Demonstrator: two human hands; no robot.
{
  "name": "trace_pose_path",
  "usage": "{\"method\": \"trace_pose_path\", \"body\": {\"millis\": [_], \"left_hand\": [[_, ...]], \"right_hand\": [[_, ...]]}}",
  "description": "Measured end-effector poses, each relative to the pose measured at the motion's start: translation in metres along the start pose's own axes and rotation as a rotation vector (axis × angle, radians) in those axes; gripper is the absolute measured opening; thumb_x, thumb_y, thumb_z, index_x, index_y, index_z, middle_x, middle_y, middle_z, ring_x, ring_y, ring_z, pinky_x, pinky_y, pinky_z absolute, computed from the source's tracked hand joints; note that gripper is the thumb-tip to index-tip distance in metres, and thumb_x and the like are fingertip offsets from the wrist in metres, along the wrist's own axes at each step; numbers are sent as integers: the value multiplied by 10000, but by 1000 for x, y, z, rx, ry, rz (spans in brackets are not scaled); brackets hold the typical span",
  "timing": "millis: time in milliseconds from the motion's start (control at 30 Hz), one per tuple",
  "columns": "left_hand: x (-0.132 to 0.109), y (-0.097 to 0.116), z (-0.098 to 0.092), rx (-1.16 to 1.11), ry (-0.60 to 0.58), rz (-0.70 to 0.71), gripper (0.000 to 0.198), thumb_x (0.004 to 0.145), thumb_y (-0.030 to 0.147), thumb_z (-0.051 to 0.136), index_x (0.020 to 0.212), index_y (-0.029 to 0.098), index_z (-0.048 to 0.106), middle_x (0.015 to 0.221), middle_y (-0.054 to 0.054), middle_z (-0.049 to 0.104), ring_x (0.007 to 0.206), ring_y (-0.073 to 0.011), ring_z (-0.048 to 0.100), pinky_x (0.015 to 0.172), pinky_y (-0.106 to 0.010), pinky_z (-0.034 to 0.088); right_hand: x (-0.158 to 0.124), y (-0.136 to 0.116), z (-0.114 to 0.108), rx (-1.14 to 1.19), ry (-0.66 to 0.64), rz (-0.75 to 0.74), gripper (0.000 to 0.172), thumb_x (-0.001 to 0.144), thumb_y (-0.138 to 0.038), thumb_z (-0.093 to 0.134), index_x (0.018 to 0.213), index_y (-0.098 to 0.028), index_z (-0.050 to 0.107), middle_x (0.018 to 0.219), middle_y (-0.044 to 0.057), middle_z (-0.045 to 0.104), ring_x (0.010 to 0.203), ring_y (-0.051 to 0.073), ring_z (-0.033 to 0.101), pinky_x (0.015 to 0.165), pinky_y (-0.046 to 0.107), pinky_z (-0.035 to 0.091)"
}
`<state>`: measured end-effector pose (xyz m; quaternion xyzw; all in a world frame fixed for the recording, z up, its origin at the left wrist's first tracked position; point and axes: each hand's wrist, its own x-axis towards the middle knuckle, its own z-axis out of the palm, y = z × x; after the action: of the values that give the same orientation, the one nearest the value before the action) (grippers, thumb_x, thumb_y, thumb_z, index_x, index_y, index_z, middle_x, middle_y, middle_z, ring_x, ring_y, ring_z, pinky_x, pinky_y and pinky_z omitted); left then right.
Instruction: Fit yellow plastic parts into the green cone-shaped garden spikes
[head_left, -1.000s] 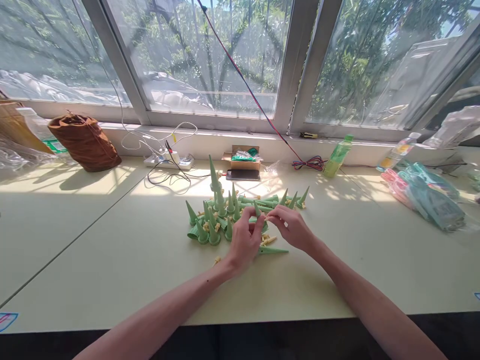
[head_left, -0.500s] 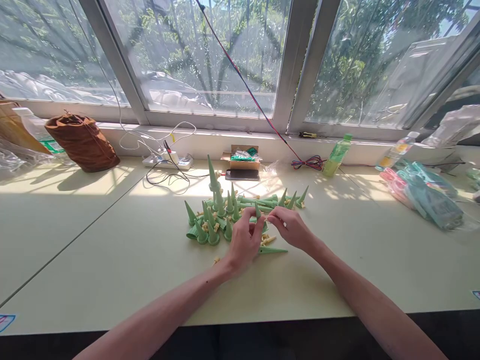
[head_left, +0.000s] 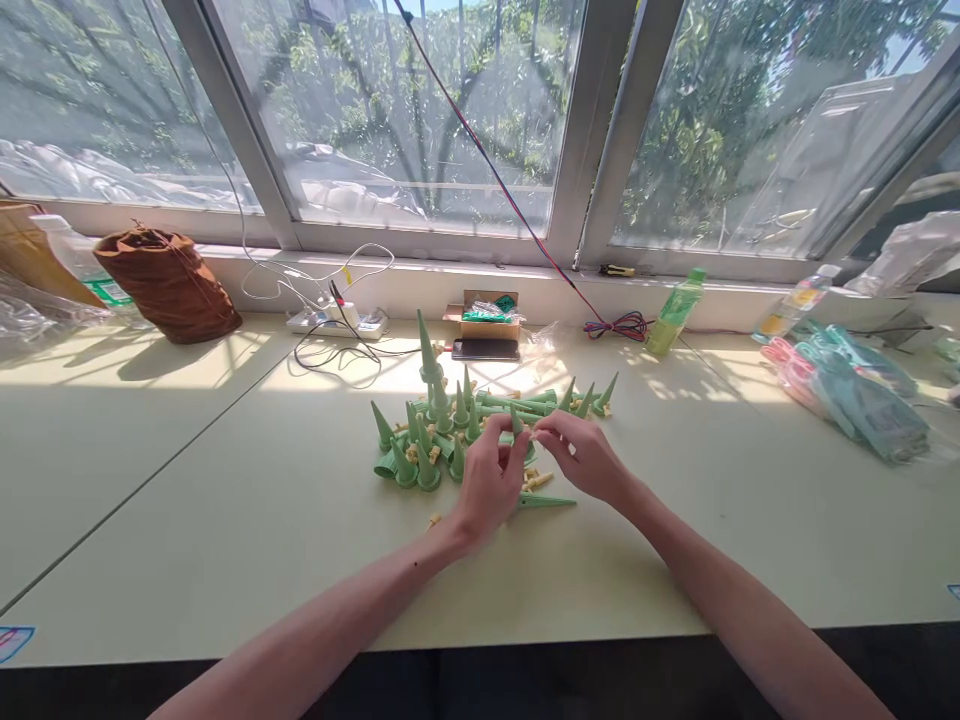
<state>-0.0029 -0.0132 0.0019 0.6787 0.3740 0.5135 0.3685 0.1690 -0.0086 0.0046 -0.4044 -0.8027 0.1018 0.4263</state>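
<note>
Both my hands meet over a heap of green cone-shaped spikes (head_left: 435, 440) in the middle of the pale table (head_left: 225, 520). My left hand (head_left: 491, 480) is closed around one green spike (head_left: 516, 422), its tip pointing up between the fingers. My right hand (head_left: 581, 455) pinches a small yellow piece (head_left: 534, 436) against that spike. Several more yellow pieces (head_left: 538, 481) lie loose among the cones. One green spike (head_left: 544, 500) lies flat just in front of my hands.
Along the window sill stand a brown cloth bag (head_left: 169, 285), a power strip with cables (head_left: 337, 320), a small cardboard box (head_left: 491, 312) with a phone (head_left: 484, 349) before it, and a green bottle (head_left: 673, 312). Plastic bags with pastel items (head_left: 855, 390) lie at the right.
</note>
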Motion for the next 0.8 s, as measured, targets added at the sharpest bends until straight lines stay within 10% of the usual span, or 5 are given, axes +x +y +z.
{"method": "trace_pose_path", "body": {"millis": [800], "left_hand": [[0,-2,0,59,-34,44,170,965,363,472,919,200,454,583,77,354,440,-43,286,424,-175,200]], "right_hand": [[-1,-2,0,-14,37,-19,187,997,-260,450,913,-190,601,758,32,634,659,140,569,591,251,448]]}}
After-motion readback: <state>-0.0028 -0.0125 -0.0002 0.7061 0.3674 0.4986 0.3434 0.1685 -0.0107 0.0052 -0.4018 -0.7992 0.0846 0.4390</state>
